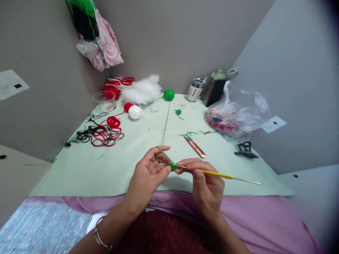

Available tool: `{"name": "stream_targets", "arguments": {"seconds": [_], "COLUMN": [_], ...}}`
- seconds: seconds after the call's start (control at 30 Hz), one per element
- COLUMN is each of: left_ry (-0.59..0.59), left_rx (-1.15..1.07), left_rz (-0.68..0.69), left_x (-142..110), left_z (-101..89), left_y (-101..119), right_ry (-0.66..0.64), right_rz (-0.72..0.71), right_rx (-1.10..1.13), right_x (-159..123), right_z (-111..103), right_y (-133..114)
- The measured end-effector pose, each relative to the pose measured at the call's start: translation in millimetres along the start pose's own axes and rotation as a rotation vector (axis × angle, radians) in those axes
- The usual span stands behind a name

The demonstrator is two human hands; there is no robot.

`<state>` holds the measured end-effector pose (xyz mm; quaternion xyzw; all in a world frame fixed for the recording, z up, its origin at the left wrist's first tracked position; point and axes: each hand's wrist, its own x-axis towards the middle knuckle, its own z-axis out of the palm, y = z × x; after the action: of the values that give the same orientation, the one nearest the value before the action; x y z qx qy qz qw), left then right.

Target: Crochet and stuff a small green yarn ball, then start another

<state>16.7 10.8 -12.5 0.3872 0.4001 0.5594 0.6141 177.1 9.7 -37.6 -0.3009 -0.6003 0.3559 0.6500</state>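
My left hand (148,171) pinches a small piece of green crochet (174,167) between thumb and fingers, with green yarn looped over its raised index finger. That yarn (166,121) runs back across the table to a green yarn ball (168,94). Closed around the yellow handle of a double-ended crochet hook (217,173) is my right hand (208,185). The hook's left tip meets the green piece; its other metal end points to the right. Thread snips (195,146) with orange handles lie just beyond my right hand.
At the left lie tangled black yarn (82,135) and red yarn (113,122). White stuffing (143,90), a white yarn ball (135,112) and a clear cup (104,101) sit farther back. A plastic bag (230,116) and black clip (246,151) are at right. Grey partitions enclose the table.
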Motion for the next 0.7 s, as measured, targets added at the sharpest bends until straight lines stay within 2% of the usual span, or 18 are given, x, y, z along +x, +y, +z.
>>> {"name": "stream_targets", "arguments": {"seconds": [0.3, 0.7], "left_ry": [0.021, 0.015], "left_rx": [0.012, -0.006], "left_rz": [0.037, 0.051], "left_x": [1.8, 0.4], "left_z": [-1.3, -0.3], "left_y": [-2.1, -0.7], "right_ry": [-0.091, -0.126], "right_rz": [-0.064, -0.107], "right_rx": [-0.166, -0.226], "right_x": [-0.3, -2.7], "right_z": [-4.7, -7.6], "right_y": [-3.2, -2.7]}}
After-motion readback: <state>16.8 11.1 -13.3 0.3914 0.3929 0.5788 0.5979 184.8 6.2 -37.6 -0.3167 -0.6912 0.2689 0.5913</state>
